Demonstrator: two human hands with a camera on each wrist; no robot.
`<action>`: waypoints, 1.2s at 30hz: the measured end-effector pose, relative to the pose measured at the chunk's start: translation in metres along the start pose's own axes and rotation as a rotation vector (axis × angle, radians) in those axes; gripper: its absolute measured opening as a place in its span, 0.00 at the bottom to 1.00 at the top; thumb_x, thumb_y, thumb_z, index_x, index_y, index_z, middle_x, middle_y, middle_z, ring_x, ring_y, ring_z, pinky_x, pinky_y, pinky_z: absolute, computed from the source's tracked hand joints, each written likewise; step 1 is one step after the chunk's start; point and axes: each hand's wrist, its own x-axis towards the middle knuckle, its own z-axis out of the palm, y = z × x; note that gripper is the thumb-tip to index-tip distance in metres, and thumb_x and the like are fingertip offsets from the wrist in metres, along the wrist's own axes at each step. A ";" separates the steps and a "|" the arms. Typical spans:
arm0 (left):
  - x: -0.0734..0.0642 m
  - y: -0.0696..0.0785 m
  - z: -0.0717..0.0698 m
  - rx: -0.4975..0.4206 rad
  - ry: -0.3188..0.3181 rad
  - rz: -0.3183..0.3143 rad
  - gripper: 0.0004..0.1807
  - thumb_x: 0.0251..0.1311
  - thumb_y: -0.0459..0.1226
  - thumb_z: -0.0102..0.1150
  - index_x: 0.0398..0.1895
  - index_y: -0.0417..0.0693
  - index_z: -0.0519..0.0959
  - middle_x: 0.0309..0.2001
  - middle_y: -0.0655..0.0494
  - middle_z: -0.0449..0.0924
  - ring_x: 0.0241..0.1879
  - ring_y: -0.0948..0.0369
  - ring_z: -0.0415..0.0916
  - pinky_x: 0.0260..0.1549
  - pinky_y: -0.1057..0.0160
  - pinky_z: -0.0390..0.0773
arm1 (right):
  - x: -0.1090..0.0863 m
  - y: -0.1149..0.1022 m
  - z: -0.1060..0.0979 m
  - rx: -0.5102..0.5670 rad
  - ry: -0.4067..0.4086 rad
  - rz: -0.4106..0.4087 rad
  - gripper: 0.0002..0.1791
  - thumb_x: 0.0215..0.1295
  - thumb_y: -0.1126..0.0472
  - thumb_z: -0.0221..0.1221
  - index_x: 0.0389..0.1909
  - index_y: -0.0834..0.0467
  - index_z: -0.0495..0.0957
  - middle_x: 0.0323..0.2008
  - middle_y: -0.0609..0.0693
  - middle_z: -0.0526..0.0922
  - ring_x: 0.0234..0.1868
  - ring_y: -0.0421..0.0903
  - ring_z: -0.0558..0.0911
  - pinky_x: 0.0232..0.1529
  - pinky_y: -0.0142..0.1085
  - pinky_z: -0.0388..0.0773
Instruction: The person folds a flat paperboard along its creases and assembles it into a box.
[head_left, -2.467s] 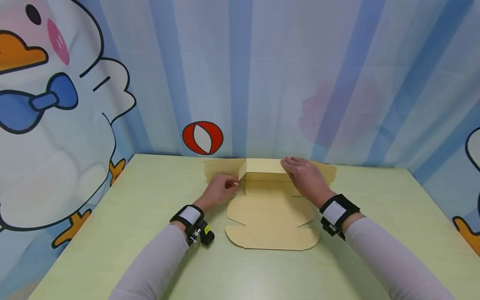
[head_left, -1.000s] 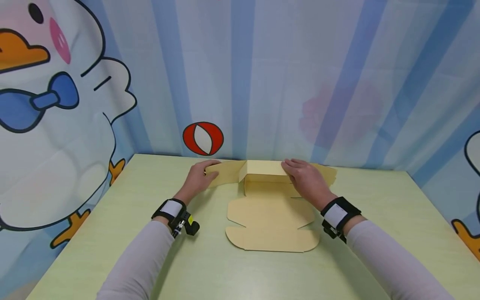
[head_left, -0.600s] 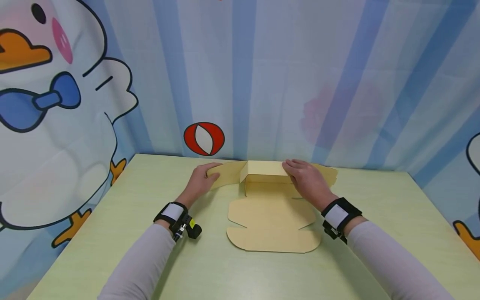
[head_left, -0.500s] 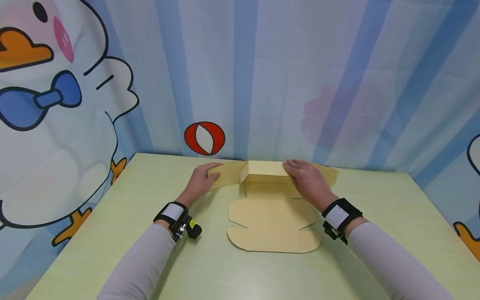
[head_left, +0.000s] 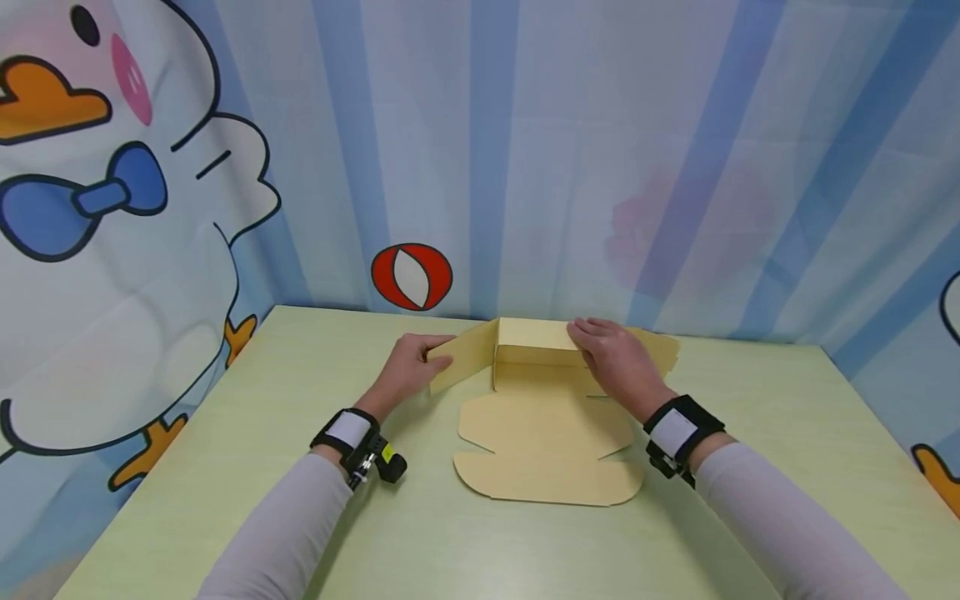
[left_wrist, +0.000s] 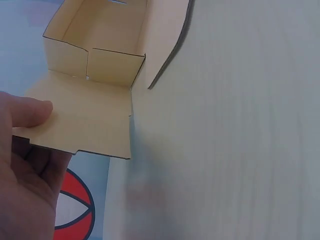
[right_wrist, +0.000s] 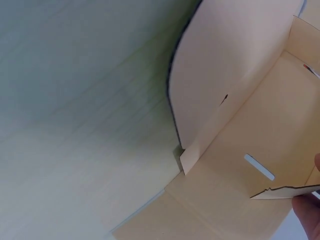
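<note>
A partly folded tan cardboard box (head_left: 543,421) lies on the table in the head view, its near panels flat and its far end raised into a wall with a folded top strip (head_left: 534,333). My left hand (head_left: 405,372) pinches the outer end of the left side flap (head_left: 467,354); the left wrist view shows the thumb (left_wrist: 31,111) on the flap's face and the other fingers behind it. My right hand (head_left: 622,364) grips the right end of the raised strip. Only its fingertips (right_wrist: 306,215) show in the right wrist view, by a slotted panel (right_wrist: 220,165). The right side flap (head_left: 662,350) sticks out behind this hand.
The pale green table (head_left: 772,450) extends on both sides of the cardboard. Close behind its far edge hangs a striped blue curtain (head_left: 555,167) printed with a duck and a red ball. Each wrist carries a strapped camera (head_left: 390,462).
My left hand has gone from the box's left corner out to the flap's end, now gripping it. Recently it swung the flap nearer and slightly right. My right hand has stayed on the strip.
</note>
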 end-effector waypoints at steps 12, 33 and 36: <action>0.000 0.016 0.010 -0.025 -0.024 -0.055 0.18 0.60 0.34 0.64 0.55 0.43 0.83 0.44 0.46 0.88 0.27 0.61 0.68 0.24 0.71 0.68 | 0.002 -0.001 0.001 -0.028 0.000 0.004 0.21 0.63 0.68 0.63 0.57 0.63 0.80 0.54 0.60 0.84 0.55 0.58 0.84 0.55 0.49 0.81; -0.004 0.033 0.026 -0.071 -0.064 -0.057 0.21 0.58 0.39 0.68 0.55 0.44 0.83 0.49 0.47 0.87 0.43 0.56 0.85 0.42 0.63 0.85 | 0.002 -0.002 0.000 -0.035 0.023 0.000 0.20 0.62 0.70 0.64 0.55 0.63 0.81 0.52 0.60 0.85 0.54 0.58 0.84 0.53 0.48 0.82; -0.006 0.034 0.027 -0.095 -0.073 -0.053 0.24 0.56 0.42 0.71 0.57 0.45 0.82 0.50 0.48 0.87 0.43 0.58 0.84 0.43 0.62 0.85 | 0.002 -0.002 -0.001 -0.034 0.031 -0.002 0.19 0.62 0.70 0.63 0.56 0.63 0.81 0.52 0.60 0.86 0.54 0.58 0.84 0.53 0.48 0.82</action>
